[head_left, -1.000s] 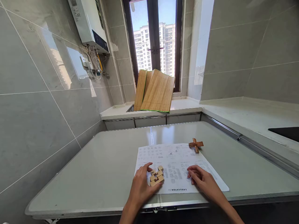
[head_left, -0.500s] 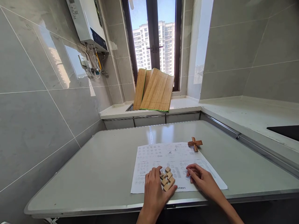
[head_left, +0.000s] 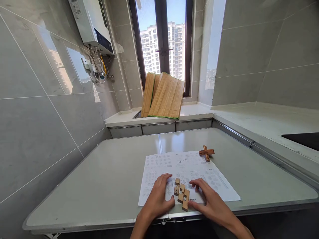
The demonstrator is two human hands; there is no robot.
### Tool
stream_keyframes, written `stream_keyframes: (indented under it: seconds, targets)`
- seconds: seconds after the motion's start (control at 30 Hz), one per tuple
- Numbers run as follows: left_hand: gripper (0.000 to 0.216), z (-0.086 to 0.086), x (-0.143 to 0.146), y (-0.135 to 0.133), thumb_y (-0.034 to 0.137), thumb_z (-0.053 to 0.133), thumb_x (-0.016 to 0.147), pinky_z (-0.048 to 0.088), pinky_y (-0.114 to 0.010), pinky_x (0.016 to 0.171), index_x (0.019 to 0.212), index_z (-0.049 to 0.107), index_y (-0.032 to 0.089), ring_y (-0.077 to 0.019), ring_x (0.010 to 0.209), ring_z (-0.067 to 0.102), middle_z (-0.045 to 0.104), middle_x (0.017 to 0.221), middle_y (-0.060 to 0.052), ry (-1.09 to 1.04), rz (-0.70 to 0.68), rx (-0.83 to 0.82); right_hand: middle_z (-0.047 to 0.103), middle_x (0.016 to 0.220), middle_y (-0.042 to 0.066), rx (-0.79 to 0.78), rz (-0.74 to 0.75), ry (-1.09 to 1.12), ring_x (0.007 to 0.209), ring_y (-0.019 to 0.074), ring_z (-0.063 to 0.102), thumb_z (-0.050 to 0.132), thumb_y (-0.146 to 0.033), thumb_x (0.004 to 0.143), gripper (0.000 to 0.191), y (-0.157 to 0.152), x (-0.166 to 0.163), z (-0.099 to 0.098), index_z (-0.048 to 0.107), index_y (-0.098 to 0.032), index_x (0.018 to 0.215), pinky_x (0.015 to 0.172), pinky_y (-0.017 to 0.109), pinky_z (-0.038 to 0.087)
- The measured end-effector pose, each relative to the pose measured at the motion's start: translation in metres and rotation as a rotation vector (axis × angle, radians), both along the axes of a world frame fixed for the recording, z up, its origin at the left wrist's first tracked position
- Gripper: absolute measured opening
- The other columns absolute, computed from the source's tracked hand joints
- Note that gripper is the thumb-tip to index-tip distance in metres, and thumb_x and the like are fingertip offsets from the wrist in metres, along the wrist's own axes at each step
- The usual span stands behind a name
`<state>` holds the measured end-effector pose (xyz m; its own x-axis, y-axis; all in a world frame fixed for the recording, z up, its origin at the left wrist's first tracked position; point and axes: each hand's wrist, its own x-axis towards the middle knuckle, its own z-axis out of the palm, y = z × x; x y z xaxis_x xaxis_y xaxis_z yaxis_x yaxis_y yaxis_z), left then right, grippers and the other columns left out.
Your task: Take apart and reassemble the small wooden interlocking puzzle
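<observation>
Bracketing the wooden puzzle cluster [head_left: 181,194] from both sides, we have our left hand [head_left: 157,199] on its left edge and our right hand [head_left: 209,199] on its right, both resting on the printed instruction sheet [head_left: 184,174] near the front edge of the folding table [head_left: 99,186]. Neither hand is clamped: the left fingers [head_left: 164,181] lie spread and flat with the thumb against the blocks, and the right fingers [head_left: 196,183] curl loosely, touching the cluster without lifting it. We judge the work to be lining up the light blocks, 1 of which bears a dark mark, against the diagrams printed beneath them.

To do this well, we should press lightly from both sides so the loose pieces do not slide apart, keep the paper pinned under our palms, and move 1 block at a time. The blocks sit close to the table's edge, so a nudge toward us could tip one off. The darker wooden cross [head_left: 206,152] lies well apart at the sheet's far right corner, untouched.
</observation>
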<state>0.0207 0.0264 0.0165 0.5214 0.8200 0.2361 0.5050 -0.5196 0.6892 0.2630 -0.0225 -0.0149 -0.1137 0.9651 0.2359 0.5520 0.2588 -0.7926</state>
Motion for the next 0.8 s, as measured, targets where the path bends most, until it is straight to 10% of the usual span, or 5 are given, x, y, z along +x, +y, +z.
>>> stream_keyframes:
  seconds: [0.27, 0.8]
  targets:
    - [0.072, -0.006, 0.003, 0.017, 0.023, 0.073, 0.076, 0.038, -0.046, 0.114, 0.143, 0.046, 0.032, -0.0293, 0.133, 0.048, 0.054, 0.143, -0.006, 0.012, -0.093, -0.124, 0.058, 0.123, 0.008, 0.034, 0.043, -0.008, 0.114, 0.0287, 0.058, 0.073, -0.036, 0.079, 0.047, -0.007, -0.013, -0.009, 0.058, -0.028, 0.122, 0.099, 0.039, 0.048]
    - [0.057, -0.007, 0.003, -0.01, 0.013, 0.07, 0.073, 0.046, -0.043, 0.106, 0.124, 0.05, 0.027, -0.0244, 0.118, 0.06, 0.061, 0.127, -0.006, -0.36, 0.183, -0.095, 0.066, 0.126, 0.01, -0.15, 0.229, 0.802, 0.122, 0.0306, 0.059, 0.078, -0.047, 0.077, 0.056, 0.006, -0.021, -0.004, 0.054, -0.029, 0.124, 0.105, 0.047, 0.046]
